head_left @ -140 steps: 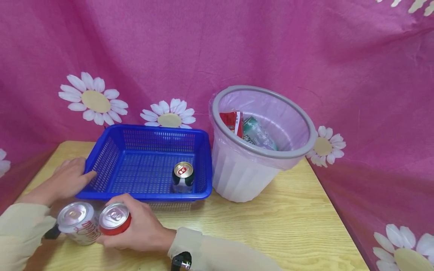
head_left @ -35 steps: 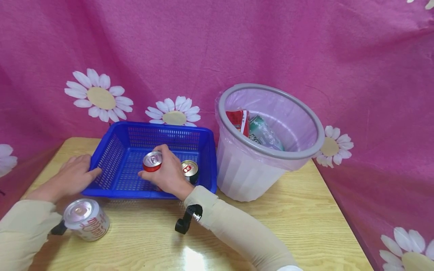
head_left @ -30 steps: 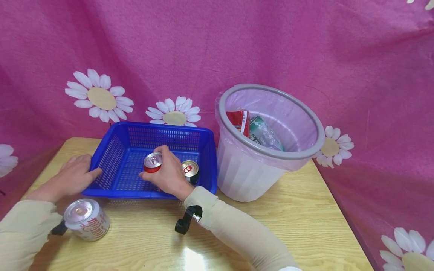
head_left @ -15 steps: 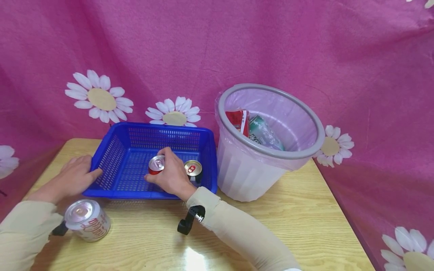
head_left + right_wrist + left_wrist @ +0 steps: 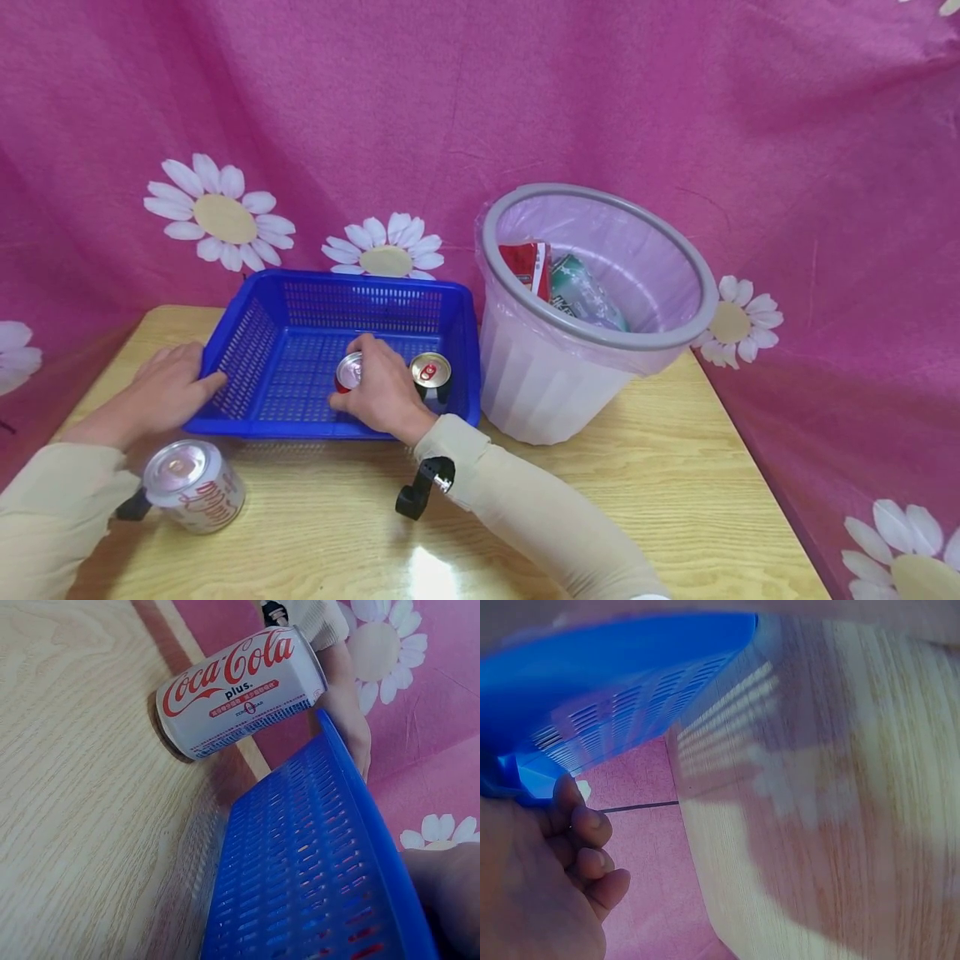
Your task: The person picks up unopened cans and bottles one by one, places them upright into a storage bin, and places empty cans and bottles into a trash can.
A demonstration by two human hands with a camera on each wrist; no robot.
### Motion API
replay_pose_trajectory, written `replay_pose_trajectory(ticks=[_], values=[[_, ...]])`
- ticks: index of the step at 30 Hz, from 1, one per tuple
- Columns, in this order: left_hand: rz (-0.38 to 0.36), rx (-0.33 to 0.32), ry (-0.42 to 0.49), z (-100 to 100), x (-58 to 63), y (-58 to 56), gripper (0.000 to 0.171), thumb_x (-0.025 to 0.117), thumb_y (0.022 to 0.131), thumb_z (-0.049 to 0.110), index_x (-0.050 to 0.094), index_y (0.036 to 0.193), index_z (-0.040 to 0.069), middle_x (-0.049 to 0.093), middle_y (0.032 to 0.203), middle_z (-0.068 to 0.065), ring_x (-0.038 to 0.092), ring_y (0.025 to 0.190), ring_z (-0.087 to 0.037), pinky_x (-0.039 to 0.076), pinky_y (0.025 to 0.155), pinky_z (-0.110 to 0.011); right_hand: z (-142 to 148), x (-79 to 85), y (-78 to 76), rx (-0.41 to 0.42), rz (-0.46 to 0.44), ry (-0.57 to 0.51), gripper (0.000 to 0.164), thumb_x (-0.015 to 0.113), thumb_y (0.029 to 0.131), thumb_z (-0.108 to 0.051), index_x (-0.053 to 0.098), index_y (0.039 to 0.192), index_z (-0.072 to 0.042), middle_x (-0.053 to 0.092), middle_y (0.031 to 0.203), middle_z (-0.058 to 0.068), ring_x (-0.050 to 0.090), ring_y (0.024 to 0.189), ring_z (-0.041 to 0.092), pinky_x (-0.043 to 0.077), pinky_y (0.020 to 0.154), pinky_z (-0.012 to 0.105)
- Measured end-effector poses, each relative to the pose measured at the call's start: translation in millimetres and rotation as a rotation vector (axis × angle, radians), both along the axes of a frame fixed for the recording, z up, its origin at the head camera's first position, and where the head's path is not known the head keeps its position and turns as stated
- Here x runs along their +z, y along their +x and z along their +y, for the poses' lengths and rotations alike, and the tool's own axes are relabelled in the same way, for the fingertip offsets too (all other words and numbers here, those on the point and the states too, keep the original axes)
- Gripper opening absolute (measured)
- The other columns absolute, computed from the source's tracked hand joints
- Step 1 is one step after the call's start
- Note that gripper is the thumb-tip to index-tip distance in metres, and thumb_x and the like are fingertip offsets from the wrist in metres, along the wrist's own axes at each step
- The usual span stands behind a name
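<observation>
In the head view my right hand [image 5: 386,392] is inside the blue plastic basket [image 5: 330,431], gripping a red drink can [image 5: 349,369] by its side. Most of that can is hidden behind my fingers and the basket's front wall. A dark can with a gold top [image 5: 431,372] stands upright just to its right. My left hand [image 5: 161,390] holds the basket's left rim; the left wrist view shows its curled fingers [image 5: 592,825] at the rim. A white Coca-Cola can [image 5: 244,690] stands upright on the table in front of the basket, near my left forearm.
A white bin [image 5: 540,392] with a grey rim and a clear liner stands right of the basket. It holds a red packet [image 5: 525,267] and a crumpled green-and-clear bottle [image 5: 581,292]. Flowered pink cloth [image 5: 480,100] hangs behind the wooden table [image 5: 637,467].
My right hand has carried the red can from beside the white can into the basket, then slightly right and lower. The dark can has shifted slightly right. My left hand stays on the rim.
</observation>
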State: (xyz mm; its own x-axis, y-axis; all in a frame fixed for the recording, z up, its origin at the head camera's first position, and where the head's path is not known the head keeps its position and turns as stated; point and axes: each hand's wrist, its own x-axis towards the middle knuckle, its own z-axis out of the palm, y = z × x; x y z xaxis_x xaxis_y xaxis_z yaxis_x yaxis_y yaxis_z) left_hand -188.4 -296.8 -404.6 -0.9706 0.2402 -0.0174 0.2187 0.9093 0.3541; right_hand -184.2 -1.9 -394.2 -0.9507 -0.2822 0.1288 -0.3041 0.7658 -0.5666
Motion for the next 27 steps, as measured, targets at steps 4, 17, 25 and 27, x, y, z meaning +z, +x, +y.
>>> replay_pose_trajectory(ticks=[4, 17, 25, 27], values=[[0.001, 0.001, -0.003, -0.1, -0.5, -1.1, 0.049, 0.046, 0.104, 0.024, 0.048, 0.124, -0.020, 0.058, 0.112, -0.034, 0.051, 0.106, -0.048, 0.036, 0.091, -0.059, -0.8, 0.2, 0.2, 0.004, -0.014, 0.036, 0.053, 0.090, 0.072, -0.027, 0.058, 0.113, -0.016, 0.063, 0.096, -0.003, 0.061, 0.086, 0.009, 0.048, 0.073, 0.018], [0.022, -0.014, -0.015, -0.5, -1.6, -2.9, 0.049, 0.046, 0.104, 0.023, 0.048, 0.123, -0.021, 0.059, 0.111, -0.034, 0.051, 0.109, -0.051, 0.035, 0.094, -0.059, -1.8, 0.3, 1.6, 0.013, 0.024, 0.076, 0.047, 0.087, 0.075, -0.031, 0.062, 0.111, -0.014, 0.062, 0.100, -0.002, 0.061, 0.090, 0.011, 0.049, 0.076, 0.020], [0.003, -0.006, -0.016, -0.9, -1.0, -2.0, 0.053, 0.045, 0.105, 0.025, 0.045, 0.127, -0.023, 0.058, 0.116, -0.037, 0.050, 0.110, -0.051, 0.035, 0.095, -0.061, -2.8, 0.6, 5.2, -0.011, 0.064, 0.063, 0.045, 0.081, 0.079, -0.031, 0.068, 0.119, -0.013, 0.063, 0.110, -0.001, 0.060, 0.102, 0.012, 0.051, 0.085, 0.020], [0.005, -0.007, -0.017, -0.7, -1.0, -1.3, 0.052, 0.045, 0.105, 0.024, 0.046, 0.126, -0.023, 0.058, 0.115, -0.036, 0.051, 0.109, -0.050, 0.036, 0.094, -0.060, -2.8, 0.3, 5.9, -0.004, 0.070, 0.048, 0.045, 0.079, 0.081, -0.031, 0.068, 0.120, -0.013, 0.064, 0.112, -0.001, 0.060, 0.102, 0.012, 0.050, 0.085, 0.020]])
